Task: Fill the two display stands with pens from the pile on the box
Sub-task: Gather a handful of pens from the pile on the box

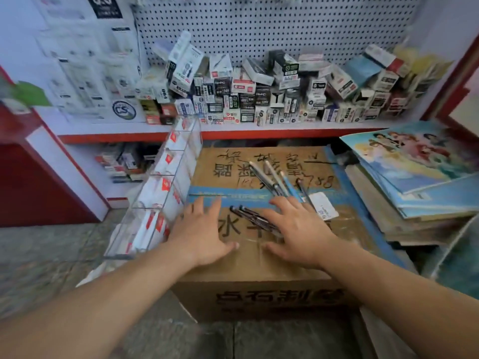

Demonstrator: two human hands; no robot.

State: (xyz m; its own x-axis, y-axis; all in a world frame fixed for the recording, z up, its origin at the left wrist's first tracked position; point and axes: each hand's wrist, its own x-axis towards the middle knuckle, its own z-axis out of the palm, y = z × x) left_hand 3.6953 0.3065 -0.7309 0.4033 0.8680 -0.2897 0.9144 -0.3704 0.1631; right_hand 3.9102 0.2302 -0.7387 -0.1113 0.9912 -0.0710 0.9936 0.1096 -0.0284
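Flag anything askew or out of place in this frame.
The clear display stand beside the box looks tilted, not upright. Cartons on the shelf are heaped haphazardly, several tipped. Pens lie scattered in two loose clusters.

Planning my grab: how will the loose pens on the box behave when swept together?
The pens look slim and round, so they will likely roll on the flat box top. Thin and straight, they are probably stiff and light.

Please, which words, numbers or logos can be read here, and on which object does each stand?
"CS": round blue emblem on the white poster.
"水": top of the brown cardboard box.
"点石制": its front face; a fourth character is blurred.
Handwriting on the box top, the small shelf cartons and the white sticker: too blurred to read.
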